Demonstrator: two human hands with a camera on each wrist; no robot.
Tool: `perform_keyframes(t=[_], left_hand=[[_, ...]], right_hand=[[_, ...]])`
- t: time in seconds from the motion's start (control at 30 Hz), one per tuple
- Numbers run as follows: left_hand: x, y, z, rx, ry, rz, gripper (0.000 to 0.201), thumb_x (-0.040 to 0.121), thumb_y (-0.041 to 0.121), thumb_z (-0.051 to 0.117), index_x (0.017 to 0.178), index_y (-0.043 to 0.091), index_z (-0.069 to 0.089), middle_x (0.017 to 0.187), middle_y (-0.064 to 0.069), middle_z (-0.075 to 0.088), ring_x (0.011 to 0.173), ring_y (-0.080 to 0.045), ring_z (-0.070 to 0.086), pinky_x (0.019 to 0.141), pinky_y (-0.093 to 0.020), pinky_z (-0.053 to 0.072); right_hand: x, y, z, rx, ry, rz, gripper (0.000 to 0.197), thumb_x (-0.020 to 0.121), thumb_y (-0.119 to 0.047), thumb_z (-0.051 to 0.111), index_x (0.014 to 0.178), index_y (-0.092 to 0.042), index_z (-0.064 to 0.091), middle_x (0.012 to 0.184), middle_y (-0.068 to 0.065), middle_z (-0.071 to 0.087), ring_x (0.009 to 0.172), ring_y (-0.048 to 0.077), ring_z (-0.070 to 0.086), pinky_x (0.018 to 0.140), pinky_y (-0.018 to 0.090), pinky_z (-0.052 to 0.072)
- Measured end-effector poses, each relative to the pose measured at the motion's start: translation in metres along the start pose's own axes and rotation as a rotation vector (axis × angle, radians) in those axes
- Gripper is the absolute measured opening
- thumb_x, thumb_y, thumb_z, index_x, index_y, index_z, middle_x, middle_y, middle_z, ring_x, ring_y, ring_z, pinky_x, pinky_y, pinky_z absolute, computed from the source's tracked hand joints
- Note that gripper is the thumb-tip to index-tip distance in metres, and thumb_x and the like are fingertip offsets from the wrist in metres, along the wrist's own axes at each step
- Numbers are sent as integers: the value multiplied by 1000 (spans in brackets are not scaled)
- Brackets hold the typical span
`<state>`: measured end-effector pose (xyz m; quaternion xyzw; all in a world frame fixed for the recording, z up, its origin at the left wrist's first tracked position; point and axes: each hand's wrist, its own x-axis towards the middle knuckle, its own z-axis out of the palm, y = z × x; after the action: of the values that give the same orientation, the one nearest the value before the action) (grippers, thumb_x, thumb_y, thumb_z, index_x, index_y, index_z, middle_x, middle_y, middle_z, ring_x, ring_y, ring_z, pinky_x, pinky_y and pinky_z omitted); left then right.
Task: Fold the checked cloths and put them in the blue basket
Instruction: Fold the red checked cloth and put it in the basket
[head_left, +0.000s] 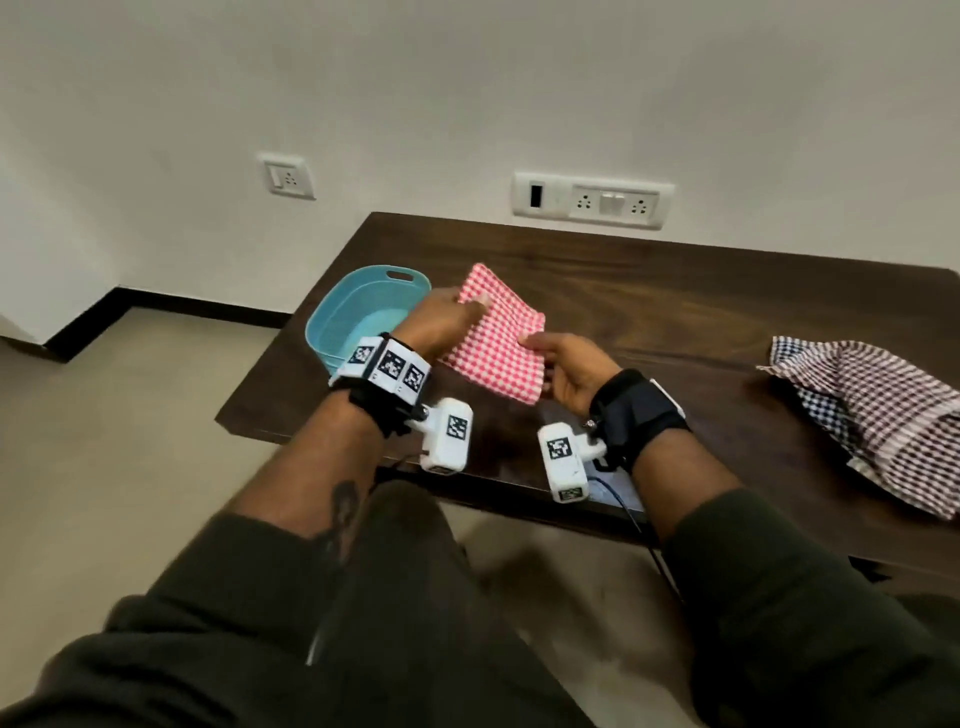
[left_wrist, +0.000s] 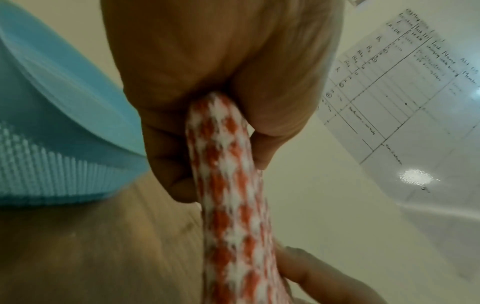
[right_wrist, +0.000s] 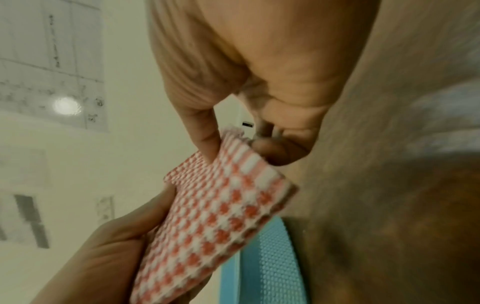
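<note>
Your left hand (head_left: 441, 322) holds one side of the folded red-and-white checked cloth (head_left: 493, 340). In the left wrist view its grip is tight on the cloth edge (left_wrist: 228, 185), with the thumb on one side and the fingers (left_wrist: 166, 160) on the other. Your right hand (head_left: 569, 371) holds the other side of the same cloth. In the right wrist view its grip pinches the cloth corner (right_wrist: 233, 185) between the thumb and the fingers (right_wrist: 280, 150).

The cloth is folded small and thick, and it tilts between your two hands. It is up above the dark brown wooden surface (head_left: 649, 291), just beside the round light blue plastic basket (head_left: 358, 312). The basket sits on the surface near its left edge, and it has a handle hole in its far rim. From the right wrist, the basket wall (right_wrist: 270, 263) shows right under the cloth.

Two more checked cloths lie in a loose pile (head_left: 878, 415) at the right end of the surface, well apart from your hands. One is dark red and white, and one is dark blue and white. They are not folded.

White wall sockets (head_left: 592, 200) sit on the wall behind the surface.
</note>
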<state>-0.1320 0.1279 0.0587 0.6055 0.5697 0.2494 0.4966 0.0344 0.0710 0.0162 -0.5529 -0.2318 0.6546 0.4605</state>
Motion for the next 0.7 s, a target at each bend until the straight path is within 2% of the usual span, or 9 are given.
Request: perform_keyframes(t=[0.1,0.2,0.27,0.33,0.37,0.47,0.57,0.63,0.7], left_hand=[[11,-10,-72,29,80,10,32,96,33,60,116,9,66,106,-7,74,96,-23,71,95,-45,53],[33,-19,-127,159,200,-4,39,92,31,65,122,6,65,114,-11,71,99,-25,69,95,-41,53],[50,-25,-147,306,269,-32,45,90,32,67,124,4,65,120,-15,68,104,-28,67,91,-33,51],[66,-36,-160,446,299,-95,50,87,34,70,125,2,63,125,-16,65,109,-30,64,87,-31,50],[74,-43,-164,487,307,-126,52,86,35,72,124,1,63,125,-17,65,109,-31,64,86,-33,50],[93,-60,-168,542,332,-142,49,84,32,75,120,1,66,122,-17,67,108,-32,65,86,-34,51],[102,-70,-168,581,346,-122,46,80,30,77,116,4,68,117,-16,69,105,-32,66,86,-34,52],[105,-74,-164,612,336,-121,46,79,28,79,115,2,68,117,-16,69,106,-33,66,87,-34,52],[105,-75,-159,640,328,-112,47,78,29,81,114,2,67,118,-17,68,107,-33,65,89,-36,53]], right_hand=[[16,-21,64,-129,23,-102,26,84,-1,68,109,1,65,92,11,70,74,22,68,67,34,56],[46,-36,124,-259,73,-198,19,78,7,72,92,-2,64,101,17,72,87,31,72,77,47,60],[62,-41,151,-329,130,-233,36,73,7,77,102,-4,59,114,19,67,96,34,70,79,52,60],[75,-39,172,-443,205,-253,65,73,1,79,130,-2,48,128,17,60,111,32,64,88,46,58],[82,-37,179,-516,236,-274,70,76,-2,78,137,-1,44,134,16,56,118,31,60,94,41,54],[98,-27,187,-699,291,-349,60,85,-6,65,140,-1,42,140,15,53,126,31,54,99,32,49],[108,-18,190,-820,317,-376,48,86,-7,59,132,-5,47,131,15,58,117,32,59,92,36,54],[109,-17,189,-898,336,-391,41,88,-7,59,128,-6,49,127,13,60,115,30,60,84,30,51],[108,-15,191,-1018,347,-426,37,89,-8,58,126,-7,52,124,12,62,112,29,62,79,31,48]])
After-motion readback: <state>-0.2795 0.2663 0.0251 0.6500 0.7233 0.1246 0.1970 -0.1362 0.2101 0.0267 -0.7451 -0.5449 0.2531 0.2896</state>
